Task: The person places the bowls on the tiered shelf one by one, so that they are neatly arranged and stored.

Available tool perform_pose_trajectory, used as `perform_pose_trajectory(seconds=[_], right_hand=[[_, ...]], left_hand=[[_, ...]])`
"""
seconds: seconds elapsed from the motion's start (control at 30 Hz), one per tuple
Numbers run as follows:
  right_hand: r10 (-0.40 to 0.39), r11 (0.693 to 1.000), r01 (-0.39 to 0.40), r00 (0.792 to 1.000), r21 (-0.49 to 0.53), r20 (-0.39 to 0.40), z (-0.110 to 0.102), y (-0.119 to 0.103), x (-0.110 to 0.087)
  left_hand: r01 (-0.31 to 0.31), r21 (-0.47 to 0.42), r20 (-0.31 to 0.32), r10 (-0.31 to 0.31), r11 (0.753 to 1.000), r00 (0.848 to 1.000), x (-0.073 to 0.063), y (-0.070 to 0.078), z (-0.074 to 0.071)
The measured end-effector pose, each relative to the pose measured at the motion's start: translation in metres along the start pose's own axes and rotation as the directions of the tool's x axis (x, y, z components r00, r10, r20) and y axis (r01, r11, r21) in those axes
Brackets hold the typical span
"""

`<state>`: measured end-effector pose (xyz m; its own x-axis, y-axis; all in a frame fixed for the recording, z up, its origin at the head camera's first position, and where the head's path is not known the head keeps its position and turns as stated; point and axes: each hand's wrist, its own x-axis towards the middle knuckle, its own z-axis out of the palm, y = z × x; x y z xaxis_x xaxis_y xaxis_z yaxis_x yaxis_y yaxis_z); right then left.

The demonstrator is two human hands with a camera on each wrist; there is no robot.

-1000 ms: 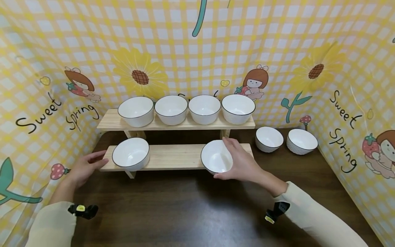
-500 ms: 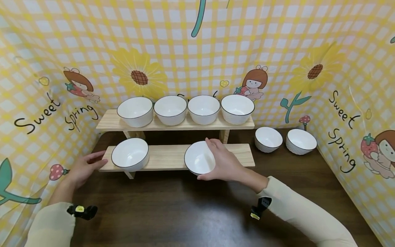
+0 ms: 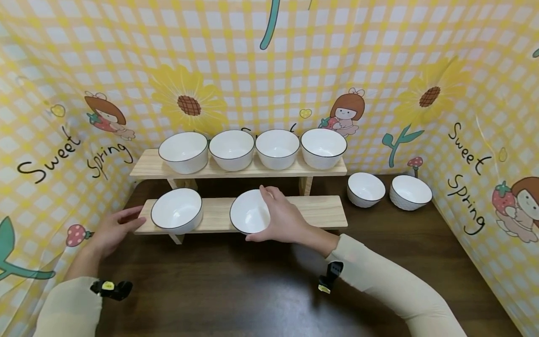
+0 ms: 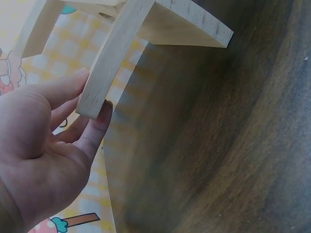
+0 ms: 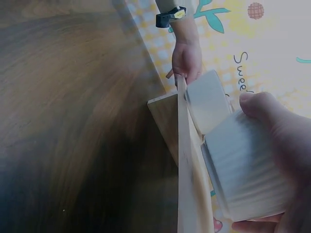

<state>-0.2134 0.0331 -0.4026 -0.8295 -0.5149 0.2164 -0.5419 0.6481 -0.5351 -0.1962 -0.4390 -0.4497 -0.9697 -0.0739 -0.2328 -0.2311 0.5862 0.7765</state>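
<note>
My right hand point(image 3: 286, 220) grips a white bowl point(image 3: 249, 213) with a dark rim by its right side, thumb in front and fingers behind. The bowl overlaps the middle of the lower wooden shelf point(image 3: 322, 213). Its ribbed outer wall point(image 5: 248, 170) faces the right wrist camera. At the shelf's left end my left hand point(image 3: 113, 234) pinches the board edge point(image 4: 114, 60), thumb on one face and a fingertip on the other in the left wrist view. Beside that hand, another white bowl point(image 3: 177, 210) sits upright on the lower shelf.
Several white bowls point(image 3: 232, 150) stand in a row on the upper shelf point(image 3: 147, 166). Two smaller bowls, one nearer point(image 3: 366, 189) and one farther right point(image 3: 410, 192), rest on the dark table point(image 3: 202, 285). A yellow checked cloth point(image 3: 261, 84) surrounds the back and sides.
My right hand has slid leftward with the bowl, from the right part of the lower shelf to its middle. My left hand stays on the shelf end.
</note>
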Motion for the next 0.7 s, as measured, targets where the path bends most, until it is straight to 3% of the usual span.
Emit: perform_pose_trajectory(seconds=[0.7], right_hand=[[-0.008,0.999,0.008,1.000,-0.044,0.001,0.030,-0.015,0.030]], left_hand=[[-0.003,0.008,-0.005,0.003,1.000,1.000,-0.002,0.002,0.000]])
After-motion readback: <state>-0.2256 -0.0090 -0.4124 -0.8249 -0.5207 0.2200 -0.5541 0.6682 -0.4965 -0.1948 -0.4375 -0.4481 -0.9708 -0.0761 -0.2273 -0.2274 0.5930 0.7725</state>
